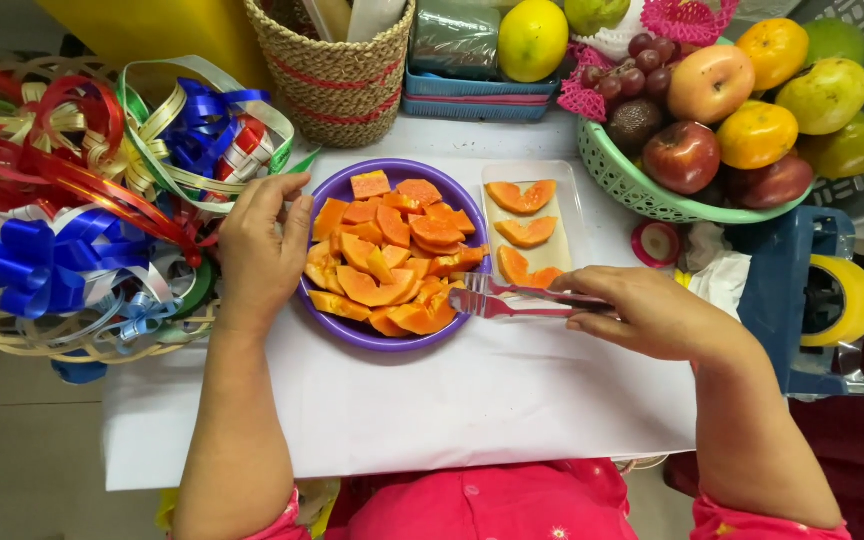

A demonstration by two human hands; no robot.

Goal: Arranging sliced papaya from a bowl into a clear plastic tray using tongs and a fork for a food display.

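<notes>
From the head camera I look straight down at a white work surface (pixel 472 400) crowded with fruit and ribbon.

My left hand (pixel 260 250) rests against the left rim of a round purple plate (pixel 352 330), fingers curled loosely over its edge and steadying it rather than clamping anything. The plate is heaped with orange papaya pieces (pixel 392 260), cut in wedges and chunks that overlap one another.

My right hand (pixel 652 312) holds a pair of metal tongs (pixel 512 298) lying nearly flat, their toothed tips at the right edge of the heap. The fingers are closed around the handles; the two arms run close together, but I cannot tell whether the tips pinch a piece or only touch it.

Just behind the tongs, touching the plate's right side, sits a clear rectangular tray (pixel 572 200) holding a few papaya slices (pixel 522 232) laid in a column.

I judge the papaya soft, wet and slippery, light in each piece and easily bruised, so the tongs should close gently across the broad middle of a wedge, not on a thin tip.

To the left lies a tangle of ribbon bows (pixel 72 220); behind stands a woven basket (pixel 337 80); to the right a green basket of whole fruit (pixel 632 185) and a blue tape dispenser (pixel 802 300).
</notes>
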